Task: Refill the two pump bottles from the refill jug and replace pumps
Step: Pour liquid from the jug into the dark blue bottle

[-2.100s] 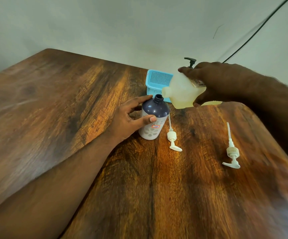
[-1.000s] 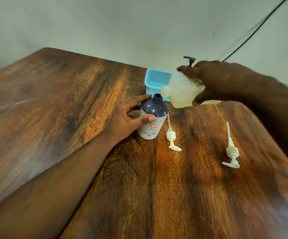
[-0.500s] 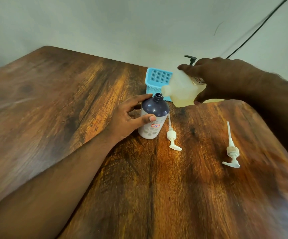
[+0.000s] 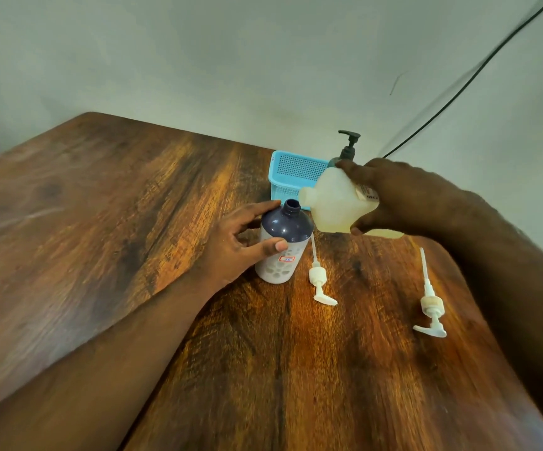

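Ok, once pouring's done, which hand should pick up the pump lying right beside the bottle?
Left, probably. The left hand only steadies the open bottle, and the nearer pump lies just beside it on the table. The right hand is occupied, holding the tilted refill jug.

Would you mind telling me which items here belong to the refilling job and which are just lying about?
Job: refill jug, open bottle, near pump, far pump, left hand, right hand.

Lying about: blue basket, dark pump bottle, wall cable.
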The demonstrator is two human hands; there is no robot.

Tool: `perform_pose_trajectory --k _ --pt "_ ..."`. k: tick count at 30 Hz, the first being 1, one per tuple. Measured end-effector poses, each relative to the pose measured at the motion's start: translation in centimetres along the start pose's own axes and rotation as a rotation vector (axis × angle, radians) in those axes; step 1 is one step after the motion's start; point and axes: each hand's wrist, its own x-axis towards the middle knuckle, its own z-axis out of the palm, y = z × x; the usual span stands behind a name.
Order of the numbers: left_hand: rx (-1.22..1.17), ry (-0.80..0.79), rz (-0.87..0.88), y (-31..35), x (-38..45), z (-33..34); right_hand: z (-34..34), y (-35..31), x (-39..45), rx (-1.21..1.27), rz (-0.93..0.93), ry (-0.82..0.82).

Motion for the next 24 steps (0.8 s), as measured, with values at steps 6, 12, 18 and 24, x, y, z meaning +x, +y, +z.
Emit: perform_pose_trajectory --k 6,12,18,24 --pt "-0.030 0.005 -0.016 -0.4 -0.1 0.1 2.0 0.5 -1.0 0.055 -0.005 0.103" --pt "-0.095 0.012 -0.023 -0.2 -0.1 0.3 5.0 1.1 -1.6 0.288 0.037 0.207" --pt "-0.122 0.007 -0.031 0.3 -0.2 0.4 8.8 1.0 -1.8 1.025 0.289 0.359" --pt "-0.129 0.009 -0.020 0.1 -0.2 0.3 11.2 1.4 -1.5 1.504 0.381 0.277"
